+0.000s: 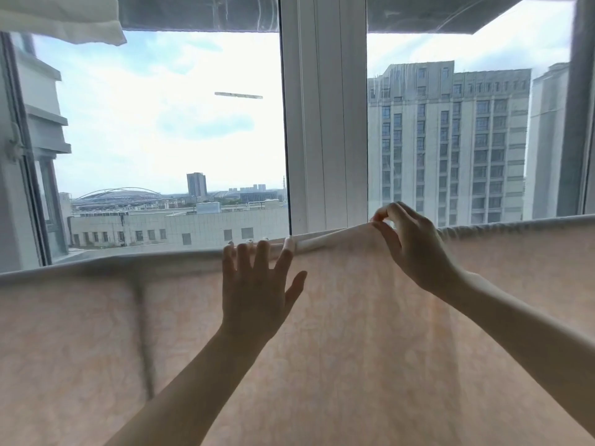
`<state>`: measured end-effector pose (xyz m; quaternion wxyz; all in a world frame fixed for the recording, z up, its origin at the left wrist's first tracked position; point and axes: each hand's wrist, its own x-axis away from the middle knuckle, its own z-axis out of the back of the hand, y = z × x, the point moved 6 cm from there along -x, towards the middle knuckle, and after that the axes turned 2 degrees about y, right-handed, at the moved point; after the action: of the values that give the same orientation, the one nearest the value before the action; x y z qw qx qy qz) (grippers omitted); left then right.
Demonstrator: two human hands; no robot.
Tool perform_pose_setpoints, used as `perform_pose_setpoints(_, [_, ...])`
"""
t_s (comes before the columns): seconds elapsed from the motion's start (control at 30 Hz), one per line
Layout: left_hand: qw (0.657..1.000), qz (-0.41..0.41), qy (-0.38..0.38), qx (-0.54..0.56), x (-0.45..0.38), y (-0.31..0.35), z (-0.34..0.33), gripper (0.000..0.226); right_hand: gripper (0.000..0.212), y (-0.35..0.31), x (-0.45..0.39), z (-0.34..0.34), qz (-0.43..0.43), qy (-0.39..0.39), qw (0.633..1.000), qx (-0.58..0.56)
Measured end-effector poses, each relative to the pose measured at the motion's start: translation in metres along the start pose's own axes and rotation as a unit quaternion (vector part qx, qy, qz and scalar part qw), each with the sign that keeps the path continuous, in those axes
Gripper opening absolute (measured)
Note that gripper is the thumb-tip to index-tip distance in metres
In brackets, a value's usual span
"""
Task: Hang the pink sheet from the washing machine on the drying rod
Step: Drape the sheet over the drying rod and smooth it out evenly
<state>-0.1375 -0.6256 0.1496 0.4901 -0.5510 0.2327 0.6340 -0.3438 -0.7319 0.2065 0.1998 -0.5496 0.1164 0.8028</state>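
Before the window (323, 123), left hand (254, 284) splayed flat on pink sheet (338, 349), right hand (409, 243) pinching its top fold.

You've got 1 pink sheet (322, 349) over 1 drying rod (317, 243). 2 hands at the rod: left hand (254, 284), right hand (415, 249). Behind rod: 2 window panes, 1 white frame post (325, 123) btwn them. 1 white cloth (61, 17) above rod, upper left.

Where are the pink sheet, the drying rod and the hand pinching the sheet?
pink sheet (338, 349), head view, on the hanging front panel.
drying rod (317, 243), head view, on the short bare stretch between the hands.
right hand (415, 249), head view, on its back.
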Motion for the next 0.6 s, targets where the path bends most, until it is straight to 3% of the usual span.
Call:
perform_pose_setpoints(0.4, [0.998,-0.023,-0.008,0.064,-0.018,0.058,-0.002,0.055,0.020,0.003,0.025,-0.016,0.073,-0.059,0.995,0.029])
perform_pose_setpoints(0.6, [0.997,-0.021,0.016,0.066,-0.024,0.080,-0.008,0.053,0.007,0.008,0.021,-0.007,0.030,-0.076,0.996,-0.028])
